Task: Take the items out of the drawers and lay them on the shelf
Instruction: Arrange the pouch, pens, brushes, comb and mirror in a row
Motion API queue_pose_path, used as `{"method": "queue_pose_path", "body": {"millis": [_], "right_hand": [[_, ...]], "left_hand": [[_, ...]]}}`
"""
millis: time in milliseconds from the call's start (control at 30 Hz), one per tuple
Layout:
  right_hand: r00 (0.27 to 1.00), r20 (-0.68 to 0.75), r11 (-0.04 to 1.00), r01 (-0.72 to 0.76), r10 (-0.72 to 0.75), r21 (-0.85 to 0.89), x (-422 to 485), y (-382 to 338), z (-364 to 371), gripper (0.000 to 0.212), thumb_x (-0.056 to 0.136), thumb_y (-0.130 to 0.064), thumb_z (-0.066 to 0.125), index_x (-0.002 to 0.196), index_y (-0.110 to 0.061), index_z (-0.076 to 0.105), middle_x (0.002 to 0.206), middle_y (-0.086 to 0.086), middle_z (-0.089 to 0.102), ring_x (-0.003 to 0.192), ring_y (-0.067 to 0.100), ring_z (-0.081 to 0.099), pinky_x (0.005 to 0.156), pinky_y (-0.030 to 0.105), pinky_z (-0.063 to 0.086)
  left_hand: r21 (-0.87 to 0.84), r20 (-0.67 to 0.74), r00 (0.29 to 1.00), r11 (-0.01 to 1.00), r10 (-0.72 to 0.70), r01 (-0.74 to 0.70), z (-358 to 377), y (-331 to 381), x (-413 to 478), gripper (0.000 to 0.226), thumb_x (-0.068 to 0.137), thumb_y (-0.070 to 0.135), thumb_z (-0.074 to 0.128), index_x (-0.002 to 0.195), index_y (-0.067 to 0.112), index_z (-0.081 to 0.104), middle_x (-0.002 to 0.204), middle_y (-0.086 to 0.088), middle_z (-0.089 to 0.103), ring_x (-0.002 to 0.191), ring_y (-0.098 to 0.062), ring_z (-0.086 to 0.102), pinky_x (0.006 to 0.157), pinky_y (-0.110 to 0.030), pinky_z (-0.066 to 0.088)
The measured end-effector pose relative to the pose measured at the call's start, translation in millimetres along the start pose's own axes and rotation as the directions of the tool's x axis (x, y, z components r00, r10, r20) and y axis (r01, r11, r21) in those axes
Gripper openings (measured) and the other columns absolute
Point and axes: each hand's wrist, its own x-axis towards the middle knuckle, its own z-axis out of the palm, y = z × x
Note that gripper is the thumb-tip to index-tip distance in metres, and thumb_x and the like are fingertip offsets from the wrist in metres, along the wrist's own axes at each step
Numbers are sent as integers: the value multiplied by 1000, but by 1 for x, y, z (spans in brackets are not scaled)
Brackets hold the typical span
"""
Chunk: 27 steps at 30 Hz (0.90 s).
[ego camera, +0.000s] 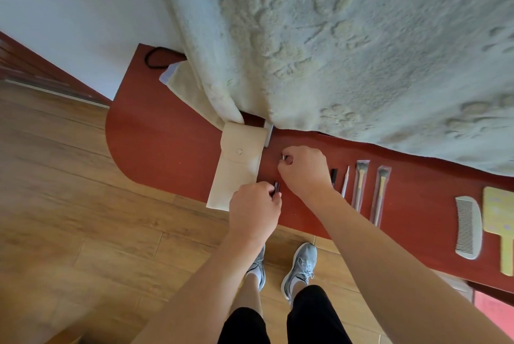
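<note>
On the shelf (155, 132), left fingers (266, 190) pinching dark item (276, 186), right fingers (292, 153) curled round silvery piece (283, 157)

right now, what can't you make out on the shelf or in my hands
Head view only.
Dark item: the left hand pinches it; the fingers hide most of it, kind unclear.
Silvery item: the right hand curls over all but a tip.
Grey flat piece: its far end runs under the blanket.
Black cord: one end goes under the blanket.
Yellow handled board: cut off by the right edge.
Drawers: none in view.
</note>
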Motion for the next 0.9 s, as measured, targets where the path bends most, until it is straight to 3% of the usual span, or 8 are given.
{"method": "queue_pose_path", "body": {"millis": [67, 200, 333, 433, 633, 767, 900], "right_hand": [[1000, -5, 1000, -16, 16, -17, -3, 7, -4, 20, 82, -15, 57, 92, -9, 74, 79, 6, 70, 80, 27, 62, 71, 34, 50], [999, -20, 999, -51, 51, -8, -10, 20, -14, 17, 82, -14, 57, 84, -12, 74, 70, 1, 66, 74, 24, 59, 64, 30, 44], [996, -13, 996, -89, 89, -15, -17, 31, -21, 24, 82, -14, 57, 59, -22, 57, 55, -5, 53, 59, 19, 51, 50, 26, 38], [995, -9, 995, -100, 100, -13, -20, 36, -24, 15, 83, -16, 58, 78, -10, 71, 68, 3, 67, 69, 22, 61, 61, 33, 54], [993, 7, 993, -116, 116, -37, -23, 44, -27, 18, 81, -16, 58, 66, -10, 64, 59, 3, 59, 60, 23, 57, 45, 23, 36], [993, 18, 992, -118, 118, -37, -24, 47, -29, 15, 82, -16, 58, 76, -12, 71, 68, 2, 66, 68, 22, 62, 56, 29, 52], [993, 20, 993, -113, 114, -21, -26, 50, -28, 16, 81, -16, 57, 78, -10, 71, 67, 4, 67, 69, 23, 64, 58, 32, 55]], "left_hand": [[-17, -7, 1000, 1000, -3, 3, 5, 3, -3, 32, 91, 32, 62, 62, 24, 54, 50, 7, 54, 47, -15, 46, 52, -27, 46], [-63, 1, 999, 997, 44, -43, 14, 12, -12, 21, 92, 34, 64, 78, 22, 74, 57, 9, 65, 51, -11, 56, 59, -28, 53], [-96, 11, 998, 994, 62, -61, 21, 20, -17, 20, 92, 34, 64, 81, 21, 75, 59, 8, 67, 54, -11, 59, 58, -26, 52], [-131, 5, 998, 989, 66, -65, 25, 27, -21, 17, 91, 31, 67, 84, 20, 77, 63, 8, 70, 59, -10, 65, 62, -31, 57], [-168, -18, 997, 983, 77, -79, 32, 38, -25, 16, 90, 31, 68, 93, 19, 78, 74, 5, 75, 69, -10, 71, 69, -32, 60], [-168, -14, 996, 982, 85, -86, 33, 42, -26, 17, 91, 31, 68, 97, 19, 78, 76, 6, 76, 71, -9, 71, 71, -30, 60], [-180, -7, 997, 980, 80, -80, 36, 42, -27, 17, 91, 31, 67, 95, 19, 78, 71, 6, 74, 66, -9, 69, 70, -33, 59]]}}
